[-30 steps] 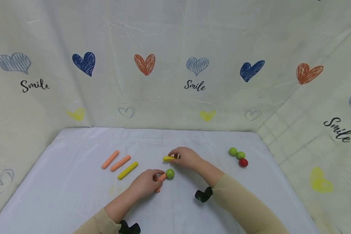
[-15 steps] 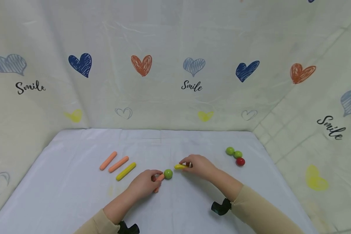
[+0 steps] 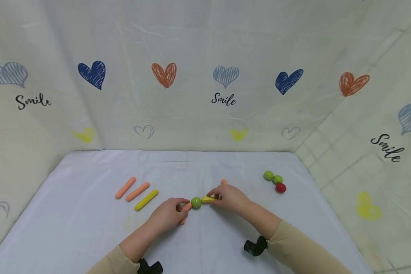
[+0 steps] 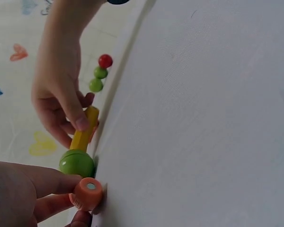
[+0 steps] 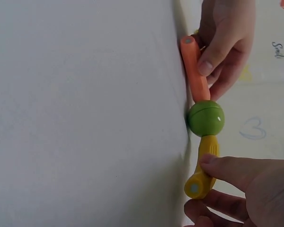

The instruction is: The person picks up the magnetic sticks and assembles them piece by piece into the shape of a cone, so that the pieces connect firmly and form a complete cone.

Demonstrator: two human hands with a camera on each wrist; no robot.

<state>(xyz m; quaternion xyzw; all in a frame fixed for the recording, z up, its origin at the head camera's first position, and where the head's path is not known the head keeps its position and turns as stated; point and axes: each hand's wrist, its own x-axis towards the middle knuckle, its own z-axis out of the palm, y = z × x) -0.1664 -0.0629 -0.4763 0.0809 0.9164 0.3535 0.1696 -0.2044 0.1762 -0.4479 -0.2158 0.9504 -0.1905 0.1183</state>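
My left hand [image 3: 169, 215] pinches an orange magnetic rod [image 5: 197, 71], which has a small silver disc in its end. A green ball [image 5: 206, 119] sits at the rod's other end, touching it. From the right, a curved yellow magnetic rod [image 5: 208, 146] meets the ball's opposite side, and my right hand [image 3: 231, 198] holds that rod between thumb and fingers. Rod, ball and rod form one line, low over the white cloth. Part of the orange rod is hidden behind the left fingers in the head view.
Two orange rods [image 3: 125, 188] and a straight yellow rod [image 3: 146, 200] lie to the left. Beyond my right hand another orange rod [image 3: 224, 182] pokes out. Two green balls [image 3: 268, 175] and a red ball [image 3: 281, 188] cluster at the right on the white cloth [image 3: 89, 228].
My right hand has brought the yellow rod rightward and nearer, then in to touch the green ball. An orange rod behind that hand has come into view. My left hand has stayed nearly still.
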